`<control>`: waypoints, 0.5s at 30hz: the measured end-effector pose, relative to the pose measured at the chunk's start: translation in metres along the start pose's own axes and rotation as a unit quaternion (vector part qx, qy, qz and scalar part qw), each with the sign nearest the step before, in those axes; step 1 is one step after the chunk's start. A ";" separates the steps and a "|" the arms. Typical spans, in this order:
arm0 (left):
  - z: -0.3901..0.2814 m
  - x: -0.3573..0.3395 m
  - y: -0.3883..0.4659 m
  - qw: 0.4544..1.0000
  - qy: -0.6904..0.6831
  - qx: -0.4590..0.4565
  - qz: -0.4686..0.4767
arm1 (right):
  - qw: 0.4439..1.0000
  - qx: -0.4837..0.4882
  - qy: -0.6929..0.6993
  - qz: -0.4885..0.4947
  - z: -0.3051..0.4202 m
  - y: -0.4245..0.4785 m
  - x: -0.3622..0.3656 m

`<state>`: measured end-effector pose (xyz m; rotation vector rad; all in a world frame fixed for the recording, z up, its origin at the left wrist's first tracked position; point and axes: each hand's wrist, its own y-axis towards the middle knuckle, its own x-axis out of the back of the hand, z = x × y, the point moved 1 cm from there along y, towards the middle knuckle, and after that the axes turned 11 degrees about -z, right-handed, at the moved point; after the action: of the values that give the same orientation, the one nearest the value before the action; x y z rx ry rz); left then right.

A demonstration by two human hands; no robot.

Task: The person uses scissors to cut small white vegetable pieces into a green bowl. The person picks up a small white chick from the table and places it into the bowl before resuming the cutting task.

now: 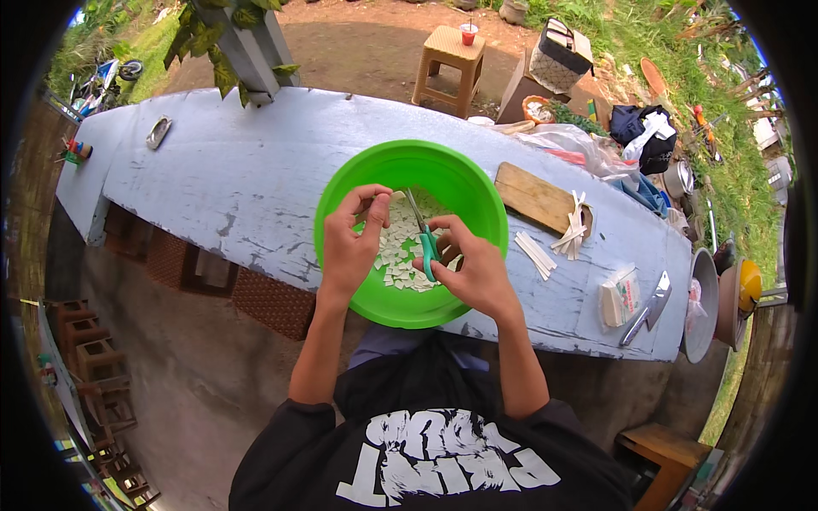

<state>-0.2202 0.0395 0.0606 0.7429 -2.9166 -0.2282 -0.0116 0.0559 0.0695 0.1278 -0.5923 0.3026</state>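
A green plastic basin (489,246) stands before me at the table's near edge. Many small flat whitish pieces (409,276) lie scattered over its bottom. Above its left side, my left hand (358,223) pinches a short pale strip (397,196) between thumb and fingers. My right hand (470,265) has its fingers in the handles of teal-handled scissors (427,246). The scissor blades point away from me, with their tips just right of the strip. Whether the blades touch the strip I cannot tell.
Right of the basin lie a wooden cutting board (533,195), pale strips (535,255) in loose piles, a plastic-wrapped package (620,297) and a kitchen knife (647,310). A metal dish (158,132) sits far left on the table (255,172). Beyond the table, a stool (450,61) holds a drink cup (468,33).
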 end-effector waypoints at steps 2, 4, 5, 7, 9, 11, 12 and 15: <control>0.002 0.002 0.001 1.000 -0.015 0.000 -0.013 | 1.000 -0.010 -0.002 0.004 0.001 0.000 0.000; 0.004 0.001 0.000 0.999 -0.028 -0.006 -0.021 | 0.999 0.001 -0.031 0.023 0.006 0.000 0.003; 0.004 0.001 0.000 0.999 -0.034 -0.011 -0.022 | 0.998 0.007 -0.045 0.032 0.008 0.000 0.003; 0.004 0.000 -0.001 0.999 -0.040 -0.011 -0.018 | 0.999 0.018 -0.040 0.030 0.006 -0.001 0.003; 0.002 0.000 -0.001 0.999 -0.041 -0.003 -0.010 | 0.999 0.027 -0.038 0.026 0.002 -0.001 0.002; 0.005 -0.001 -0.001 0.999 -0.044 -0.005 0.003 | 0.998 0.033 -0.039 0.018 -0.001 -0.002 0.001; 0.006 -0.001 -0.001 0.999 -0.045 -0.006 0.009 | 0.999 0.031 -0.037 0.018 -0.001 -0.002 0.001; 0.004 -0.002 -0.002 0.999 -0.043 -0.001 0.009 | 0.999 0.027 -0.034 0.017 -0.001 -0.001 0.000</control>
<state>-0.2181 0.0391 0.0562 0.7239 -3.0014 -0.2671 -0.0107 0.0548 0.0688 0.1803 -0.6554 0.3490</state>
